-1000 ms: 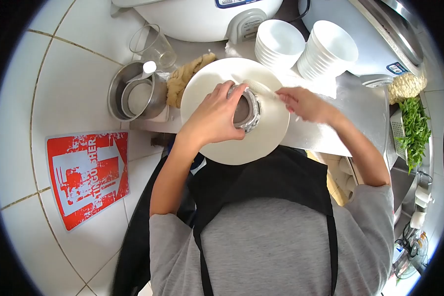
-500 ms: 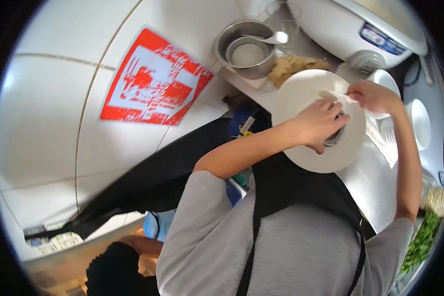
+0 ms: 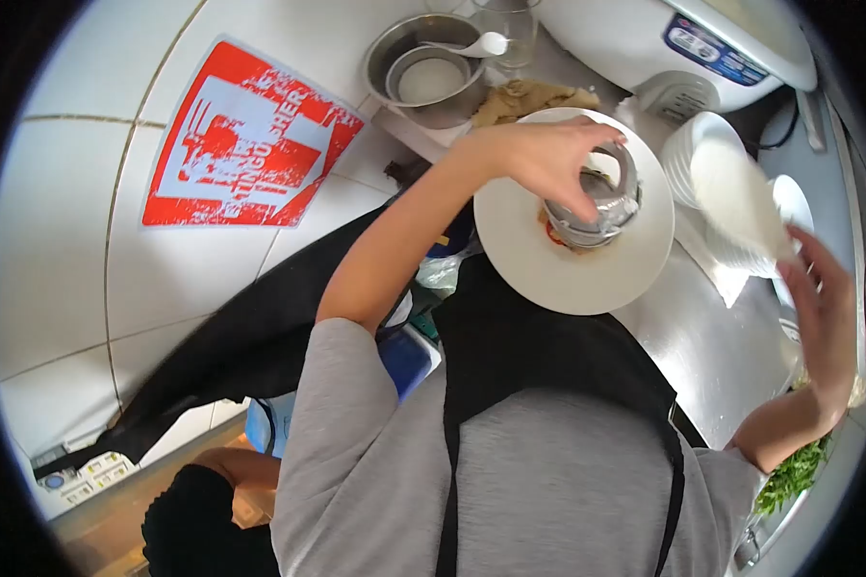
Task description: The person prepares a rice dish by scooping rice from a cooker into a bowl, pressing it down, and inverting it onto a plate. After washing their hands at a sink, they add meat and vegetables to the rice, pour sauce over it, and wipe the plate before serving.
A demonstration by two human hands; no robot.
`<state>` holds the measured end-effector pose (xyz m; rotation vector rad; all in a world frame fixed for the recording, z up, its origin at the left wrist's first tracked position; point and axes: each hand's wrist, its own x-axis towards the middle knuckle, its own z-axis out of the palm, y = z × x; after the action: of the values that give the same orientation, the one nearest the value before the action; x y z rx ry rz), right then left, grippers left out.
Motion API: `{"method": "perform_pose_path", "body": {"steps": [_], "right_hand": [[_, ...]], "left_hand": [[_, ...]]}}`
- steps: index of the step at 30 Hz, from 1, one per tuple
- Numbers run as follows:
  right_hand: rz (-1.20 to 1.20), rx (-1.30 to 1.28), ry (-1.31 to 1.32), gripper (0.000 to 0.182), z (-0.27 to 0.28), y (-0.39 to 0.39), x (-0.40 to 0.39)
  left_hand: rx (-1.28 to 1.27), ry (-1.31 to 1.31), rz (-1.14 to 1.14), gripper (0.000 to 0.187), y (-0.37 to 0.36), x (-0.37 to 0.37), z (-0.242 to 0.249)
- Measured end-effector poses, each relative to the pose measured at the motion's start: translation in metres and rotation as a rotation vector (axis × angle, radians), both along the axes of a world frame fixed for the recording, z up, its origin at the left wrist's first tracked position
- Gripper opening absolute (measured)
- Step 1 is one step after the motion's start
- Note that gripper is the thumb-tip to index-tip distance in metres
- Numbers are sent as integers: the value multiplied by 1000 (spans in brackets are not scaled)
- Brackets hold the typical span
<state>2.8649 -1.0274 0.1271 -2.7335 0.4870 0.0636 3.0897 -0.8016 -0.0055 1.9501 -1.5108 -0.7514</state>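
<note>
Stainless steel tabletop (image 3: 712, 356) runs along the right side, and on it sits a big white rice cooker (image 3: 683, 38) up top, largest thing around. Next down in size is the red sign (image 3: 241, 144) on the white tiled wall, then the white plate (image 3: 548, 260) sitting at the tabletop's edge. Stacks of white bowls (image 3: 702, 144) stand just beside the plate on the right, touching each other as far as I can tell. A metal pot (image 3: 404, 48) with a smaller bowl and a white spoon in it sits near the plate's upper left, with a beige cloth (image 3: 524, 96) between them.

On the plate there's a metal ring mold (image 3: 597, 212), upright, with some reddish food showing at its base. Left hand (image 3: 548, 159) has its grip wrapped around the mold from above. Right hand (image 3: 823, 308) is off to the right near the bowls, fingers spread wide, holding nothing.
</note>
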Motion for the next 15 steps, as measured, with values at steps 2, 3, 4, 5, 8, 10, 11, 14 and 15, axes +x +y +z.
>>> {"method": "perform_pose_path", "body": {"steps": [2,3,4,5,8,10,11,14,15], "right_hand": [[-85,186,70,32,-7,14,-23],[61,110,59,28,-17,20,-29],[240,43,-65,29,-31,27,-35],[245,117,4,30,-40,40,-33],[321,236,10,31,-80,75,-26],[407,210,1,33,-106,100,-21],[437,146,-29,32,-120,111,-18],[433,-17,-92,35,-162,143,-4],[414,-110,-124,37,-171,149,0]], "left_hand": [[12,16,-19,87,-1,3,10],[28,34,-19,86,0,5,14],[42,48,-20,86,0,7,14],[43,47,-28,86,0,9,15],[90,83,-41,87,-2,12,13],[44,-9,-64,88,-2,15,4],[45,-13,-76,88,-2,13,6],[83,-30,-69,88,-5,7,9],[125,-30,-72,88,-6,7,6]]}}
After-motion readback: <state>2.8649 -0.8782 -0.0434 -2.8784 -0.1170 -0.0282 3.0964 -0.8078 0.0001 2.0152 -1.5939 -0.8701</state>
